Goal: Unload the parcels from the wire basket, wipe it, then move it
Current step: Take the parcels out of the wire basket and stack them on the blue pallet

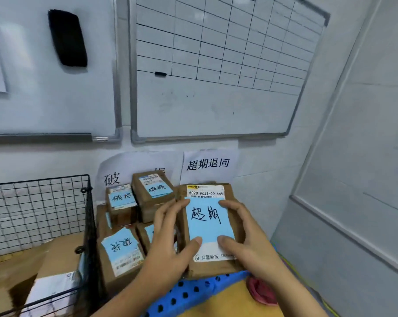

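Your left hand [170, 243] and right hand [246, 236] grip one parcel [216, 267] between them. Both thumbs press the near edge of its blue note [207, 218], and the fingers curl along either side. The parcel sits just past a blue crate [193, 291] that lies under your wrists. A wall sign [208, 164] hangs straight ahead of your fingertips. I cannot tell whether the parcel already rests on something or hangs in your grip.

You look to be setting this parcel down in a pile of its own, so the unloading seems only partway done. The basket [88, 225], well to the left of your left hand, holds at least one labelled box [54, 287] in its near corner.

To place it well, hold the parcel level and lower it square, note side up, so the writing can be read from where you stand. A sorted stack [122, 250] stands just beside your left hand, close enough that a sideways pull could knock it. Draw that hand back toward yourself instead. Lift the fingers first and the thumbs last, so the parcel does not tip as you let go.

A pink cloth [262, 291] lies just below your right wrist, within easy reach for wiping the basket once it is empty.
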